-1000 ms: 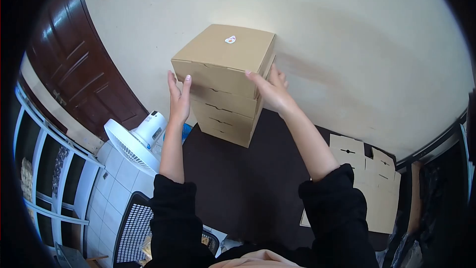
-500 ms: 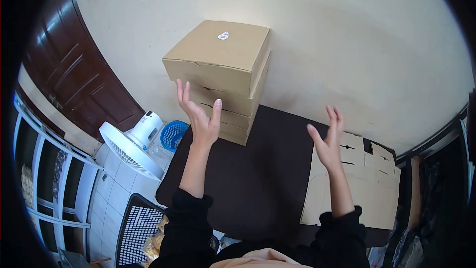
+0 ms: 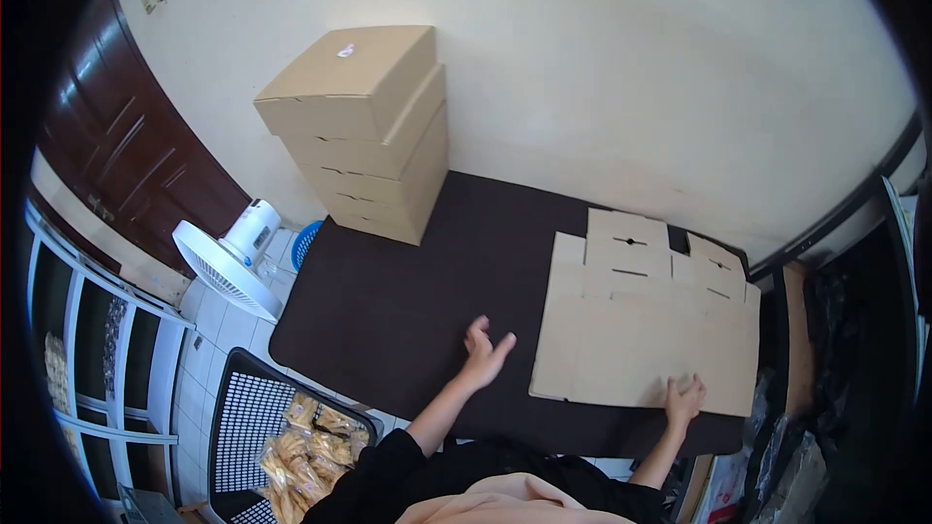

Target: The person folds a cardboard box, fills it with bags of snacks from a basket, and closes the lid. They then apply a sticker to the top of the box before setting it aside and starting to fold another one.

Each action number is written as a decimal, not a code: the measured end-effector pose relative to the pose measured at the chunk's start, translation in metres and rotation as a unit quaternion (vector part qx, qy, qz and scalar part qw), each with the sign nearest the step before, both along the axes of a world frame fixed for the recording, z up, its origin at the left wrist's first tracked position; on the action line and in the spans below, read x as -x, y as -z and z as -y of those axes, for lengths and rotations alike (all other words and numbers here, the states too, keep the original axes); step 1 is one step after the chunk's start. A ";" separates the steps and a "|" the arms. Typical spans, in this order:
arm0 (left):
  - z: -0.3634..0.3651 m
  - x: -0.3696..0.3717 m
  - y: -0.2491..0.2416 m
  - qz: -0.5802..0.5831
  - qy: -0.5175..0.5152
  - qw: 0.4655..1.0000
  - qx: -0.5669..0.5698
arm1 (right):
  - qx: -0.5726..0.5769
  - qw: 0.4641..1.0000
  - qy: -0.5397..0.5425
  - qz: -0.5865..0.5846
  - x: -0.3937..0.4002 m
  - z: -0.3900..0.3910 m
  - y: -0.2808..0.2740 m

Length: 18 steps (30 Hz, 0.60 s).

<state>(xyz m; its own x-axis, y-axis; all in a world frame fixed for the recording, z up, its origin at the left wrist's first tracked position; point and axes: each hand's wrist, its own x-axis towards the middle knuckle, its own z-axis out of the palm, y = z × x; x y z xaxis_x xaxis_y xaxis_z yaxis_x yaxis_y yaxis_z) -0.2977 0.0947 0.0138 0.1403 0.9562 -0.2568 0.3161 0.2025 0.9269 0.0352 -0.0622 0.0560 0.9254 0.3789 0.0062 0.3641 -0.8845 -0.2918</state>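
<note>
My left hand (image 3: pixel 485 357) hovers over the dark table, fingers apart and holding nothing, left of a flat cardboard box blank (image 3: pixel 631 340). The blank lies unfolded at the table's right side, with slots and cut flaps along its far part. At its near edge, my right hand (image 3: pixel 684 401) rests with fingertips on the cardboard, thumb and fingers apart. A stack of closed cardboard boxes (image 3: pixel 364 136) stands at the back left of the table, the top one bearing a small sticker.
The dark table (image 3: pixel 388 301) meets the wall at the back. Left of it are a white fan (image 3: pixel 233 257), a blue basket (image 3: pixel 307 245) and a black crate (image 3: pixel 243 408) with bagged goods (image 3: pixel 311 451). A brown door (image 3: pixel 136 126) and a glass-fronted cabinet (image 3: pixel 107 369) stand farther left.
Both hands have come down from in the air: the left to over the table's middle, the right onto the blank's near edge. The view has shifted rightward.
</note>
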 end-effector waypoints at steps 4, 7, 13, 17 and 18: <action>0.048 -0.039 0.030 0.016 0.130 0.988 0.085 | -0.079 0.989 -0.124 -0.032 -0.014 0.019 0.019; 0.050 -0.053 0.025 0.020 0.091 0.993 0.073 | -0.069 0.988 -0.135 -0.018 -0.012 0.011 0.012; -0.018 0.001 -0.037 0.084 -0.134 0.984 -0.083 | -0.187 0.950 -0.248 0.022 0.007 -0.042 0.010; -0.086 0.080 -0.120 0.004 -0.221 0.940 -0.261 | -0.308 0.838 -0.451 -0.006 0.073 -0.117 -0.033; -0.102 0.099 -0.138 -0.001 -0.238 0.928 -0.288 | -0.336 0.809 -0.481 -0.021 0.095 -0.136 -0.051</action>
<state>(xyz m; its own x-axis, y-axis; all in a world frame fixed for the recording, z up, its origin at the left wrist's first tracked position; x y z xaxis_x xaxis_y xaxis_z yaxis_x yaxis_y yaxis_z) -0.3972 0.1966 0.1522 -0.3325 0.8885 0.3164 0.3203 -0.2092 0.9239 -0.0600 0.0736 0.1068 0.2088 0.8486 0.4861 0.7673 0.1660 -0.6194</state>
